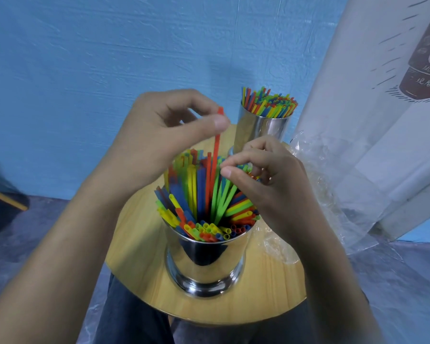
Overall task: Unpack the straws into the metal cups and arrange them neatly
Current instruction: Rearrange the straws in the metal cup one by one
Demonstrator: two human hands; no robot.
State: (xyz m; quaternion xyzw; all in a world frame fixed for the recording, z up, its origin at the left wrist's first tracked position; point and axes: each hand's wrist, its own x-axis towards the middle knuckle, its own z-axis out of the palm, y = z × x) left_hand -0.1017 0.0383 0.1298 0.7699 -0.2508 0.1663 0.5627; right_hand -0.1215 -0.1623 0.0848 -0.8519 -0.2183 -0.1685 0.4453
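- Straws [204, 207]: multicoloured bunch stood in near cup [206, 264], fanned loosely, some leaned left, some right; open ends seen at the front rim.
- Red straw [215, 155]: held near-upright and raised above the bunch; lower end lost among the others.
- Left hand [164, 135]: red straw pinched near its top between thumb and forefinger; other fingers loosely curled.
- Right hand [266, 175]: fingers curled, thumb and forefinger closed on the tips of a few straws at the bunch's right side; how many cannot be told.
- Near cup: shiny metal, set upright near the middle of table [139, 256], which is round and wooden.
- Far cup [258, 130]: metal, upright at the table's far edge, apart from near cup, packed with more coloured straws stood tighter.
- Wrap [320, 175]: clear plastic, crumpled over the table's right edge.
- Curtain [358, 83] hung at right; blue wall [85, 58] behind.
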